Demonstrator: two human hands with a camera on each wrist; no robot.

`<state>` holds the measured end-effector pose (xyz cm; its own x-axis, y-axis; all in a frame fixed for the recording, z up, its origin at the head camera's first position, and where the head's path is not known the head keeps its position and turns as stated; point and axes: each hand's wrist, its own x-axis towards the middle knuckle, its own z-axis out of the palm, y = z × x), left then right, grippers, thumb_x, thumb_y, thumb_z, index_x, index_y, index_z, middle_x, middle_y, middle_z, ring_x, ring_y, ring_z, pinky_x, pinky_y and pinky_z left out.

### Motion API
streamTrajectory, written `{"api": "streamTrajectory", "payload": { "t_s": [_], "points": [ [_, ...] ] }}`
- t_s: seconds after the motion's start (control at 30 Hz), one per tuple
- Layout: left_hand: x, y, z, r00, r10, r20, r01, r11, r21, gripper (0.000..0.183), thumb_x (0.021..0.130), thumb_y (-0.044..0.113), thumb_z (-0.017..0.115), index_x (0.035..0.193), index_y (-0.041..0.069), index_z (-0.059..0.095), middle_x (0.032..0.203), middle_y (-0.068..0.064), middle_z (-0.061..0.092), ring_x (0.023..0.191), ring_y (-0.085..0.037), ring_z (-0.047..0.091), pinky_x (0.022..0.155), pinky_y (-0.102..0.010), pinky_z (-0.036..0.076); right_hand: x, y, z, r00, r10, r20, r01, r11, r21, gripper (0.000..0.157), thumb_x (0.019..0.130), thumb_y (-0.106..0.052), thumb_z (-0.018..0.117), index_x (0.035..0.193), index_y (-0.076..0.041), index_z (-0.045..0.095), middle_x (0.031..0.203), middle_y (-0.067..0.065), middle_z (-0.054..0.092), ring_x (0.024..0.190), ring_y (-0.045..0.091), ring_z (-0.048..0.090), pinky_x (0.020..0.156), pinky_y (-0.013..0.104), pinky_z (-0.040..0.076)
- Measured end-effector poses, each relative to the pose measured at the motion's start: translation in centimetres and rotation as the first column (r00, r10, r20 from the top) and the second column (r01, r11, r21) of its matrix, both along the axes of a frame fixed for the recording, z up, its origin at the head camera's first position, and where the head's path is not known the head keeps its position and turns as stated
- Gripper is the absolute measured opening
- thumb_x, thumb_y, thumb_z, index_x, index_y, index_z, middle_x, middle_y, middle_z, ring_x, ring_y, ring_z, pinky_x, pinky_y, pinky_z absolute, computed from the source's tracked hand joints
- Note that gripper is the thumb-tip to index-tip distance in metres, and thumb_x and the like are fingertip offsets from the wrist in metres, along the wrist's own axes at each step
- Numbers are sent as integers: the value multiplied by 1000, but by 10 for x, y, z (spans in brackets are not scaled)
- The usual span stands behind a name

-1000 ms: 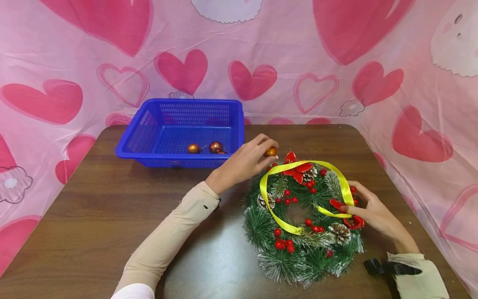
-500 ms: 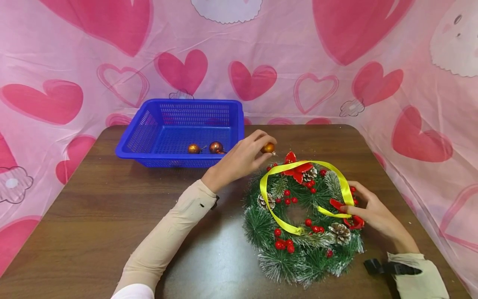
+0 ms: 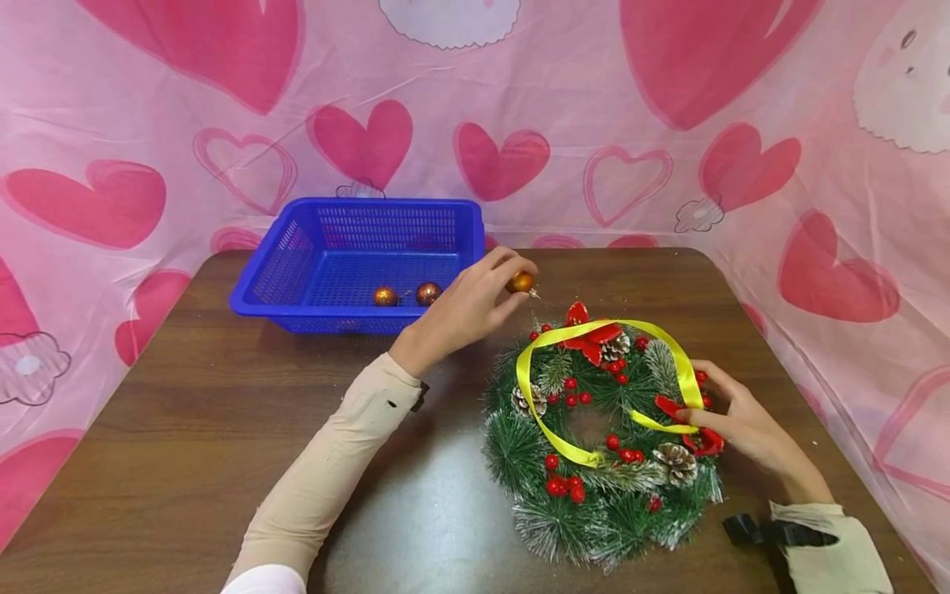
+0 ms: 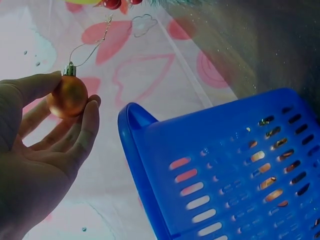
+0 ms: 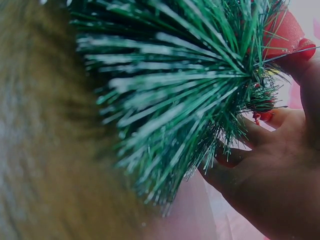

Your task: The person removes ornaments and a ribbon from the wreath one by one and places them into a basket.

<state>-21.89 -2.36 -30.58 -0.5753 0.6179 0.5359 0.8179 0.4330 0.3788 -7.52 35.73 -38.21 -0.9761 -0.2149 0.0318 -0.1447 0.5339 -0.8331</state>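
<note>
Between thumb and fingertips, my left hand (image 3: 456, 309) pinches a small shiny orange-gold bauble (image 3: 521, 282) just behind the wreath. In the left wrist view, a thin wire loop (image 4: 90, 57) trails from the bauble's metal cap. A green Christmas wreath (image 3: 512, 450) lies on the table with red berries, pinecones (image 3: 676, 464) and red flowers (image 3: 577, 313). Yellow ribbon (image 3: 524, 371) curves loosely over its top. My right hand (image 3: 753, 429) grips the wreath's right edge, thumb beside a red flower. In the right wrist view, its fingers reach under the frosted needles (image 5: 175, 90).
A blue plastic basket (image 3: 334, 310) stands at the back left of the brown table (image 3: 185, 429). Two more baubles show inside it, a gold one (image 3: 385, 295) and a darker copper one (image 3: 428, 294). A pink heart-print cloth (image 3: 564, 82) hangs behind the table.
My left hand has drawn back up and to the left with the bauble, away from the wreath's top edge and nearer the basket. The right hand and wreath have stayed put.
</note>
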Motion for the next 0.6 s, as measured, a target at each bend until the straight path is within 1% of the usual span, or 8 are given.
{"api": "streamTrajectory", "payload": {
  "t_s": [0.1, 0.3, 0.43, 0.6],
  "points": [
    [-1, -3, 2, 1000, 6, 3, -6, 1000, 3, 27, 95, 15, 68, 120, 6, 64, 117, -7, 59, 102, -17, 59, 90, -30, 51, 0, 0, 0, 1000, -1, 7, 1, 1000, -4, 54, 91, -3, 67, 139, -9, 44, 108, -4, 62, 92, 10, 59, 72, 27, 55],
    [-4, -8, 6, 1000, 25, -13, -25, 999, 24, 28, 94, 14, 69, 121, 6, 64, 119, -9, 60, 105, -18, 59, 94, -32, 50, 1, -1, 1, 1000, 11, 27, -11, 1000, -29, 54, 91, -2, 66, 140, -10, 43, 110, -3, 61, 92, 10, 61, 70, 28, 56],
    [-6, -13, 8, 999, 31, -19, -31, 999, 41, 27, 94, 13, 69, 120, 5, 64, 118, -10, 59, 103, -19, 60, 91, -32, 51, 1, 0, 1, 1000, 8, 26, -7, 1000, -19, 55, 91, -2, 66, 140, -10, 43, 110, -3, 61, 92, 10, 61, 70, 28, 56],
    [-8, -17, 10, 999, 46, -1, -46, 998, 44, 28, 93, 10, 69, 121, 5, 63, 118, -11, 59, 102, -19, 60, 90, -32, 52, 2, 0, 1, 1000, -1, 30, 1, 1000, 3, 54, 91, -4, 66, 140, -11, 43, 109, -3, 61, 92, 10, 61, 70, 29, 56]
  ]
}}
